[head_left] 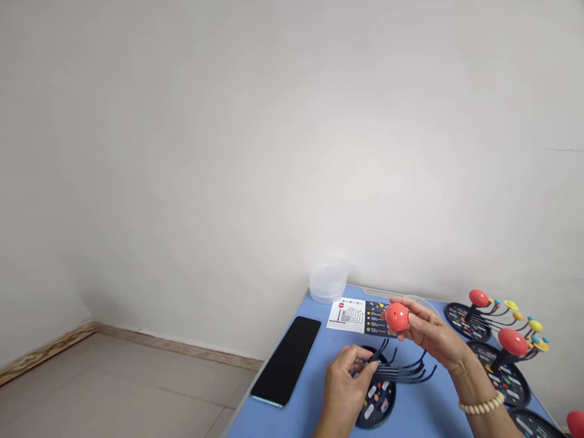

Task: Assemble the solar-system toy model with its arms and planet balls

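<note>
My right hand (426,331) holds a red ball (396,317) between thumb and fingers, above the table; a small hole shows in the ball. With its fingers pinched, my left hand (349,380) grips the post of a solar system model, from which several thin dark curved arms (406,372) fan out to the right. Below them lies the model's round dark base (376,407), printed with coloured planets and labels. The hand hides part of the post and base. The ball is apart from the post.
A black phone (287,360) lies on the blue table (314,377) at the left. Behind are an instruction sheet (349,315) and a clear round container (328,283). Finished-looking models with red balls (512,342) stand at the right, near the wall (274,152).
</note>
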